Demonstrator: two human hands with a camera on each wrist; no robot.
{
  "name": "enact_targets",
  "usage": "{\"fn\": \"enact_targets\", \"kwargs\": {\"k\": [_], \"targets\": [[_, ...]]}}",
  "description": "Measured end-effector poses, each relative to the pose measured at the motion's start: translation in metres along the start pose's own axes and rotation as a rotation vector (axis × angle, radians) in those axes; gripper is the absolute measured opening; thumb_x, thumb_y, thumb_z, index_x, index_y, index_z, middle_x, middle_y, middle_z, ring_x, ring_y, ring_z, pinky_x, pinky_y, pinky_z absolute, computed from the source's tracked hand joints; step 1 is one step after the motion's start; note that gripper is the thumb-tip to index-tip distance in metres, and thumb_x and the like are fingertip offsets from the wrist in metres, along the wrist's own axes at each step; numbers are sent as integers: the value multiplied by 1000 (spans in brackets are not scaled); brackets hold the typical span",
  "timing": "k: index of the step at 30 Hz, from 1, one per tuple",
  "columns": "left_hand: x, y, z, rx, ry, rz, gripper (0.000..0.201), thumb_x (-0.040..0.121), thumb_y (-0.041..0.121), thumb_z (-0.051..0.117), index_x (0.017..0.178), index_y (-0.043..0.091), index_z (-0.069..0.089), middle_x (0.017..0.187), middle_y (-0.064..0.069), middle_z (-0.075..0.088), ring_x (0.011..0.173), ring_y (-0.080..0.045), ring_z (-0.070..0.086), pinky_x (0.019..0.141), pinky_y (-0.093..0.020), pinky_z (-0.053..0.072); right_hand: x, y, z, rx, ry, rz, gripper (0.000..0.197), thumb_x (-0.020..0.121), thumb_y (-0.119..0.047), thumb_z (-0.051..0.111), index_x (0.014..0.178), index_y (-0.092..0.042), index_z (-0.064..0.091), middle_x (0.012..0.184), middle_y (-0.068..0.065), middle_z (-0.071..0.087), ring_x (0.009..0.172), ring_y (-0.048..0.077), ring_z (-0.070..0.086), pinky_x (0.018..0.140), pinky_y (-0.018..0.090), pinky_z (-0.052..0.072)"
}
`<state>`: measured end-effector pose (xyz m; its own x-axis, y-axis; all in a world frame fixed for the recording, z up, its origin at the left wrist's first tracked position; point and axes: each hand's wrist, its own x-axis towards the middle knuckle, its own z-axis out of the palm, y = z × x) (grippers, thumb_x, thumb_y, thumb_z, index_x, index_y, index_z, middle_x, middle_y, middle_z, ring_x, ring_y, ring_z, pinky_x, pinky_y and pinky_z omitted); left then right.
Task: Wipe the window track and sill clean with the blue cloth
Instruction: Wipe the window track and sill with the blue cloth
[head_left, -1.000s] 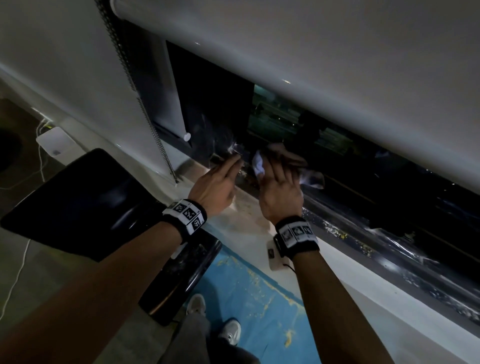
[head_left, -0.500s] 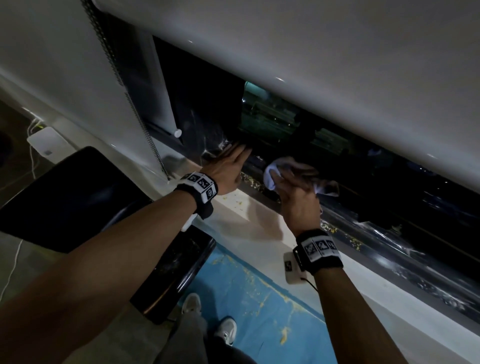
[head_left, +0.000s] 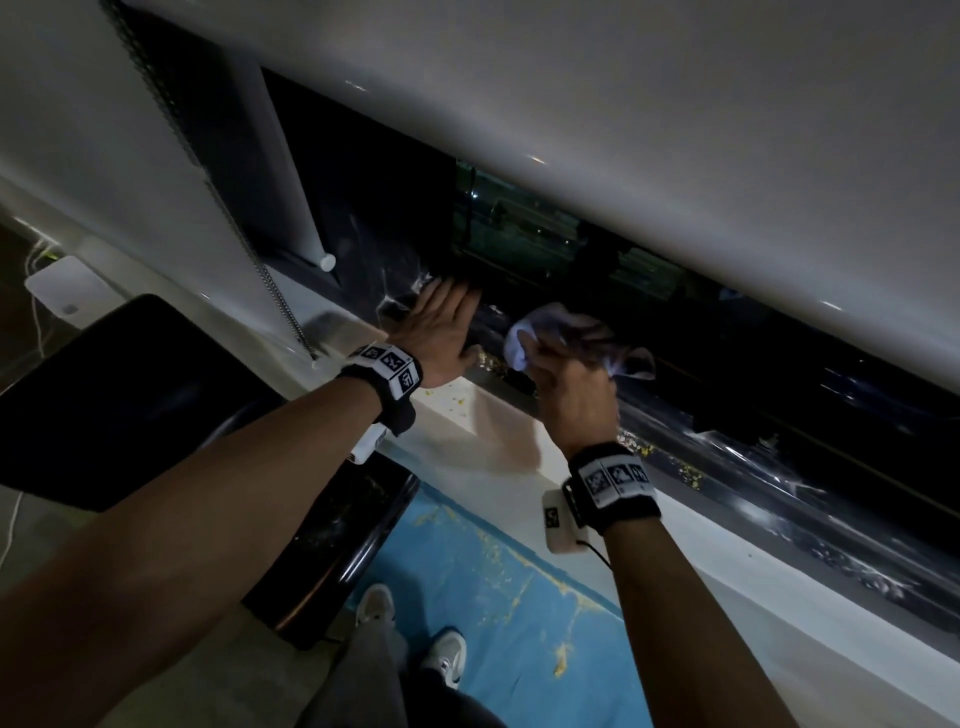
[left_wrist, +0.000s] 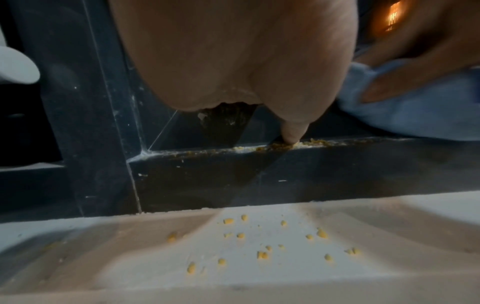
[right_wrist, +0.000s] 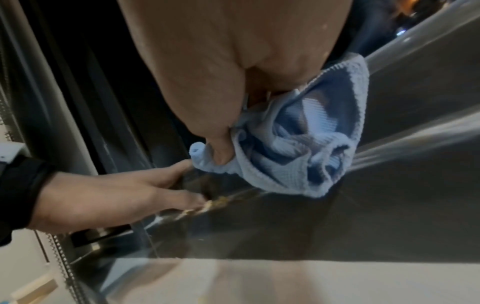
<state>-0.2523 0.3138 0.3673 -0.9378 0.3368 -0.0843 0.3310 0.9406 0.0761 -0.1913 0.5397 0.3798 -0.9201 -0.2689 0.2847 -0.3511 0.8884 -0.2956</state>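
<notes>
Crumbs are strung along the track, just left of the cloth bunched in the right hand; the left hand is laid flat.

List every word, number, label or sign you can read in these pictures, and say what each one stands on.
No readable words or numbers.
Left hand's wristband: black-and-white square code markers, no letters.
Right hand's wristband: the same kind of markers, no letters.
Small pale device below the right wrist: one code marker, too small to read.
</notes>
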Motion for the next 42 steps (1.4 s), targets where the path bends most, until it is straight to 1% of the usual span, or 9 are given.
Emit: {"fn": "enact_targets", "kwargs": {"k": [5,8,11,14,21,28,31,38,42], "targets": [[-2,-4,-3,-97,24,39,90,92,54,34,163,3,14,169,-18,16,158,-34,9,130,-42,-1,28,-22,15,93,-67,20,45,103,-22,62,144,-39,64,153,4,61,125,36,67,83,45,60],[-3,-10,-5,-106,5,37,81,102,57,30,165,10,10,172,-11,9,160,-28,2,130,-40,-2,0,4,5,113,-55,28,47,105,-33,53,151,-44,57,159,1,56,134,30,63,90,43,61],[-3,-8,-3,-133,28,16,74,108,59,19,165,12,12,173,-8,10,160,-25,2,130,-39,-3,-20,16,-3,141,27,21,45,105,-19,60,148,-34,63,160,-2,55,142,26,58,95,41,60],[-3,-1,2,-120,103,31,68,109,52,17,161,8,23,167,-14,24,157,-29,15,130,-41,2,5,-5,6,94,32,20,39,101,-13,67,137,-26,73,152,0,63,127,30,68,88,41,61],[-3,-4,0,-139,128,27,70,107,53,10,160,10,24,165,-12,27,156,-29,18,131,-43,4,-19,26,-6,117,-34,-65,48,103,-16,57,147,-33,64,159,-8,56,140,21,60,101,41,59],[-3,2,2,-121,106,-4,68,108,50,13,160,8,24,166,-14,26,156,-29,17,130,-43,3,10,-8,8,43,-23,-28,41,102,-16,56,138,-30,69,150,-7,64,120,31,71,80,46,65],[-2,0,0,-128,84,-8,67,109,50,14,161,8,22,167,-13,23,157,-28,14,130,-43,2,9,-4,-1,35,-60,-29,42,106,-27,50,143,-40,64,154,-14,59,121,27,71,80,45,65],[-2,2,0,-123,70,-14,66,111,50,13,163,10,18,169,-12,19,158,-27,11,131,-42,-1,-8,1,-14,73,47,48,34,103,-20,63,132,-34,74,140,-10,71,109,26,75,73,36,61],[-2,1,2,-109,121,28,67,108,46,11,158,5,27,162,-18,31,153,-34,24,130,-45,7,20,-20,8,104,-31,67,37,103,-29,57,136,-40,71,142,-9,70,112,31,74,85,42,64]]}}
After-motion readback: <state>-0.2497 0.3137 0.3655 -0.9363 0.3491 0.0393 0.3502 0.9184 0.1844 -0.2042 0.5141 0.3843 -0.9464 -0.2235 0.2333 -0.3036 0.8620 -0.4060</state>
